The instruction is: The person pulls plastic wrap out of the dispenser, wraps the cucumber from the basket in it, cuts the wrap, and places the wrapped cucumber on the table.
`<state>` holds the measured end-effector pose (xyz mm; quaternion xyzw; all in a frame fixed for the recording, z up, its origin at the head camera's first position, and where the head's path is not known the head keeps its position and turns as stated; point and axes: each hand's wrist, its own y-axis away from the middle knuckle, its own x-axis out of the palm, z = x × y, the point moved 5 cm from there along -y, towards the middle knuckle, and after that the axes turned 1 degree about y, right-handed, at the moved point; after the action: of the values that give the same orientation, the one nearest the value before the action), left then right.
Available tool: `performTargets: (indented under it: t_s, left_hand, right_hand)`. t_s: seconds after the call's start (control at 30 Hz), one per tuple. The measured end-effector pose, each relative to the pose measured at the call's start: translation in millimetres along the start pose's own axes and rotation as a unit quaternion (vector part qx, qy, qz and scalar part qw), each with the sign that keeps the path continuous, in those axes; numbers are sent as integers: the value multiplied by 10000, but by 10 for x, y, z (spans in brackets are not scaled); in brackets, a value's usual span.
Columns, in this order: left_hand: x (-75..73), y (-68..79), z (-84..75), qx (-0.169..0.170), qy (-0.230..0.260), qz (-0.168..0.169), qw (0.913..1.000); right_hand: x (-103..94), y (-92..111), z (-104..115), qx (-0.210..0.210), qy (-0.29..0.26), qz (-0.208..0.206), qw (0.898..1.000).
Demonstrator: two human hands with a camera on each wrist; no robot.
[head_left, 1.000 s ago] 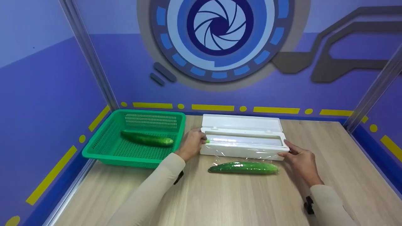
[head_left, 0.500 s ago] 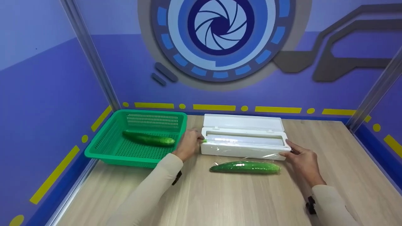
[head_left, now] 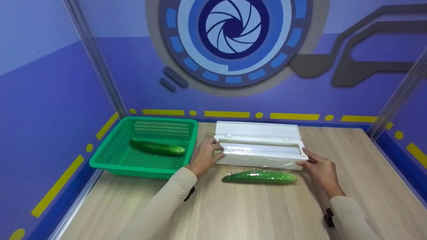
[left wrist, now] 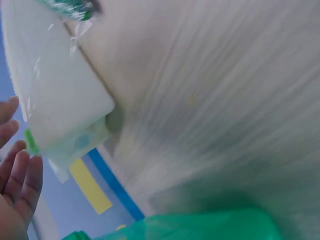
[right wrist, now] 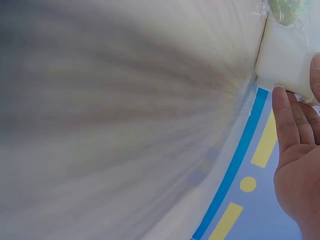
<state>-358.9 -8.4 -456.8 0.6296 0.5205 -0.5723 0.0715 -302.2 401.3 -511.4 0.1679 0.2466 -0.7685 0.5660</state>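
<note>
A white cling film dispenser (head_left: 257, 161) lies on the table with its lid (head_left: 258, 130) flipped back, the film roll (head_left: 260, 149) showing inside. Clear film stretches from its front over a cucumber (head_left: 259, 177) lying just before it. My left hand (head_left: 207, 156) is at the dispenser's left end, thumb and fingers spread apart around a small green slider (left wrist: 31, 141), which the left wrist view shows close to the fingertips. At the right end, my right hand (head_left: 322, 171) holds the dispenser, thumb on the front and fingers on the end face (right wrist: 287, 60).
A green plastic basket (head_left: 133, 170) stands left of the dispenser, close beside my left forearm. Another cucumber (head_left: 156, 147) lies in it. Behind the wooden table (head_left: 250, 213) rises a blue-purple printed wall (head_left: 133, 76).
The green slider went slightly left to the dispenser's end; my left fingers then parted from their pinch and shifted a little to the right. My right hand has stayed at the right end.
</note>
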Motion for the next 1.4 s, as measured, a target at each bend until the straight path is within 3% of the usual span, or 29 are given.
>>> performTargets:
  t_s: [0.27, 0.4, 0.67, 0.93, 1.2, 1.3, 1.4]
  left_hand:
    - [78, 22, -7, 213, -159, -616, 9977]
    - [78, 20, -38, 325, -251, -764, 9962]
    - [98, 34, -64, -29, -275, -405, 9988]
    - [80, 54, -98, -86, 205, -375, 9990]
    - [73, 66, -86, -193, 711, -84, 9972]
    - [65, 60, -91, -195, 832, 23, 9963]
    - [62, 73, -96, -263, 1003, 101, 9946]
  right_hand:
    - [-7, -1, 28, -281, -62, -98, 9995]
    - [-15, 9, 35, -366, 23, -133, 9992]
    - [21, 70, 104, -402, 672, -64, 9969]
    - [42, 124, 276, -956, 1211, -622, 9861]
    - [128, 176, 366, -1496, 968, -751, 9811]
    - [132, 200, 373, -1407, 738, -642, 9852]
    - [137, 213, 367, -1056, 218, -352, 9936]
